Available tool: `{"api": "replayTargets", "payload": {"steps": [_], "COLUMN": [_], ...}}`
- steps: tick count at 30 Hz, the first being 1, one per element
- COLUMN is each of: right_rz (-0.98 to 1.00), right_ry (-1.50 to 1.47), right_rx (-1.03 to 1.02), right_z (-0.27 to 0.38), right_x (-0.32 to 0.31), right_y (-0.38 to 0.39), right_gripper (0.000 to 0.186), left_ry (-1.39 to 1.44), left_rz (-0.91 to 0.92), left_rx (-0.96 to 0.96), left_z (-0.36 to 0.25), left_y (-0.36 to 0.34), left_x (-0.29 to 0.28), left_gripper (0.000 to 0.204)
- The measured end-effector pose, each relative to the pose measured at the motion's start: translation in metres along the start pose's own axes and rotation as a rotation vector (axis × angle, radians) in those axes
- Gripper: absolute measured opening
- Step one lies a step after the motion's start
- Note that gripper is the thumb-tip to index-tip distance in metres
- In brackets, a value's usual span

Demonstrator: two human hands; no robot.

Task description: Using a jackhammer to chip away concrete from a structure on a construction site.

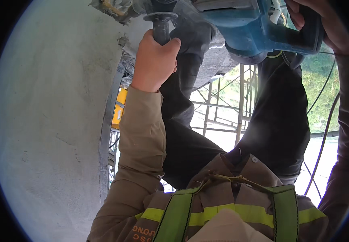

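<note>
At the top of the view is a teal power tool (243, 24) with black parts and a ribbed body. My left hand (156, 60) is closed round its black cylindrical side handle (161, 32), just below a round flange. At the top right, my right hand (329, 30) is closed on the tool's black rear handle (313, 32), partly cut off by the dark rim of the picture. The tool's front end is cut off at the top edge, beside rough, broken concrete (118, 10), so I cannot see its tip.
A pale concrete surface (49, 121) fills the left side, with a metal edge strip (108, 121) and a yellow object (118, 107) behind it. My dark-trousered legs (275, 113) flank an opening onto scaffolding (241, 101). Cables (327, 129) hang at the right, with greenery beyond.
</note>
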State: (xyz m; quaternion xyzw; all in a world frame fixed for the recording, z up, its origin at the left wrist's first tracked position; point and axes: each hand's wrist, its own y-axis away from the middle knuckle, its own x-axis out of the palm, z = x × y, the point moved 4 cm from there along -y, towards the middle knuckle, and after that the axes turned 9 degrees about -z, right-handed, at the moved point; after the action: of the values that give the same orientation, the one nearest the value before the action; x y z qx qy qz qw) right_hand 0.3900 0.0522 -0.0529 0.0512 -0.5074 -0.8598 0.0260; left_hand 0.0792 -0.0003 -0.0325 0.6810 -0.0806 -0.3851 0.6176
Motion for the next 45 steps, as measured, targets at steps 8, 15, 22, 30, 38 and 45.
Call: {"api": "replayTargets", "payload": {"steps": [8, 15, 22, 30, 38, 45], "right_rz": [0.196, 0.156, 0.053, 0.155, 0.320, 0.378], "right_ry": [-0.059, 0.017, 0.112, 0.353, 0.358, 0.435], "right_rx": [0.102, 0.146, 0.027, -0.688, -0.488, -0.623], "right_z": [0.042, 0.070, 0.111, 0.090, 0.066, 0.056], "right_x": [0.031, 0.045, 0.063, 0.119, 0.146, 0.157], "right_y": [-0.045, -0.082, 0.000, 0.089, 0.109, 0.122], "right_gripper": [0.017, 0.020, 0.004, 0.047, 0.041, 0.033], "left_ry": [0.032, 0.141, 0.202, 0.309, -0.509, -0.106], "left_rz": [-0.009, 0.019, 0.098, 0.081, -0.702, -0.296], "left_rx": [0.096, 0.111, 0.132, 0.107, 0.409, 0.165], "left_z": [-0.004, -0.008, 0.029, 0.116, 0.083, 0.096], "left_y": [-0.031, -0.040, -0.034, -0.054, -0.029, -0.059], "left_x": [-0.046, -0.045, -0.052, -0.044, 0.001, 0.027], "left_gripper": [0.027, 0.027, 0.025, 0.012, 0.015, 0.025]}}
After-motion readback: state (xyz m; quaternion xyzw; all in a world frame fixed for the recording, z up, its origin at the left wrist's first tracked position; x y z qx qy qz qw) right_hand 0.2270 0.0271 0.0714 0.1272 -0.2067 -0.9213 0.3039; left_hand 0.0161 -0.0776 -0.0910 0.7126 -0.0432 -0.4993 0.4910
